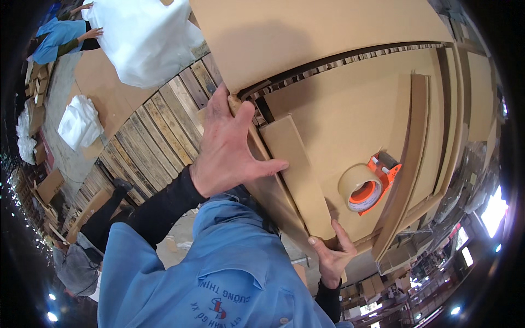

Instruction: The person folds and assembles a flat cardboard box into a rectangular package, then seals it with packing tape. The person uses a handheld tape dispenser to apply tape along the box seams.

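Observation:
A large open cardboard box [377, 98] lies before me, its wide flap [328, 27] spread out at the far side. My left hand [229, 145] is at the near left corner, fingers spread, with the thumb reaching across the near wall's edge. At the near right corner, my right hand [334, 256] grips the box edge with thumb and forefinger apart; its other fingers are hidden. Between the hands a narrow cardboard strip [298, 175] runs along the inside of that wall. An orange tape dispenser [385, 167] with a roll of tan tape [353, 177] lies inside the box.
A long folded cardboard piece [410, 158] stands along the box's right side. Wooden slats [158, 117] lie to the left, beside white foam wrapping [145, 41] and a smaller white bundle [80, 121]. A co-worker in blue [57, 38] handles the foam; another person [79, 268] is at lower left.

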{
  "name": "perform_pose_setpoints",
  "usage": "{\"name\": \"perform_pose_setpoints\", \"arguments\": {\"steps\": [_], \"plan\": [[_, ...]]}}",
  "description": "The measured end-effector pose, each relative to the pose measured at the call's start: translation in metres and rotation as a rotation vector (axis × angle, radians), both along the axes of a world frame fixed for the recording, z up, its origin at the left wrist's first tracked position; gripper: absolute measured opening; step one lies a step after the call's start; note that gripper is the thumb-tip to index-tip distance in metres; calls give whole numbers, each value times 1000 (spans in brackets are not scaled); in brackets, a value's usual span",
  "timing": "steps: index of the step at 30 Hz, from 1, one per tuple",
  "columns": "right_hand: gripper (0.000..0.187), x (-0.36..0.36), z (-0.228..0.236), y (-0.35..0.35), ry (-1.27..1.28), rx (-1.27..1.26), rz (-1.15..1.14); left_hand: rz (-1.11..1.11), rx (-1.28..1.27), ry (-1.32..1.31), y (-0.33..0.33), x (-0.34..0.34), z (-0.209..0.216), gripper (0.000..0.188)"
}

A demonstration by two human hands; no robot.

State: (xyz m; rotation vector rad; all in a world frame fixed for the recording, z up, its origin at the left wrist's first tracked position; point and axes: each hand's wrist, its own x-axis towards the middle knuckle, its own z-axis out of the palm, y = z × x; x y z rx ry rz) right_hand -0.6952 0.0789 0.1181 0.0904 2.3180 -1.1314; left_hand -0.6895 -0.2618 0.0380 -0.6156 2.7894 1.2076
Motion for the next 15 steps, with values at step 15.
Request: {"name": "perform_pose_setpoints", "arguments": {"steps": [15], "plan": [[57, 5, -2, -4, 65, 23, -25, 46, -189, 309, 1, 9, -8, 98]]}}
